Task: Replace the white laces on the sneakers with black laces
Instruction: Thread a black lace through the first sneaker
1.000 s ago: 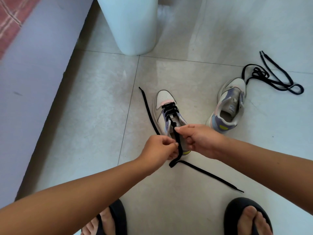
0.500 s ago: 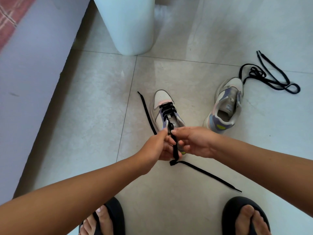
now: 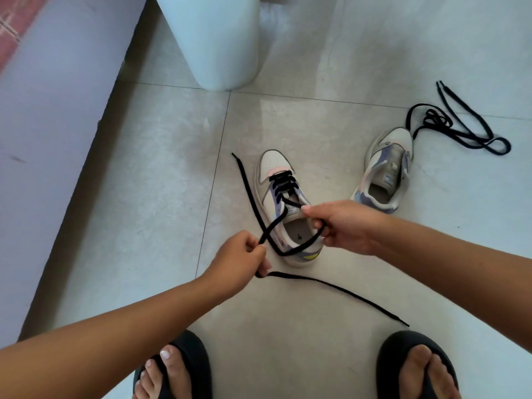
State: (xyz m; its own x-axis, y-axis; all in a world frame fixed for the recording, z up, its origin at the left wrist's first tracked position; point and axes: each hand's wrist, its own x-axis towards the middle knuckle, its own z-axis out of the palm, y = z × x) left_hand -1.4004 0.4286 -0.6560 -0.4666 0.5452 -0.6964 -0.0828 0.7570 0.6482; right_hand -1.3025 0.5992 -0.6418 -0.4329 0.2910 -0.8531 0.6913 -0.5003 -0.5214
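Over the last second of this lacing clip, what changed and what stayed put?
The left hand and right hand, close together over the near sneaker before, drew apart, each gripping a strand of the black lace and pulling it out sideways across the shoe's opening. The unlaced sneaker and spare black lace stayed put.

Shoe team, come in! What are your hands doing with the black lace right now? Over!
Left hand grips one strand of the black lace, right hand the other. Near sneaker part-laced. Far sneaker unlaced, spare lace beside it. Nothing in the way.
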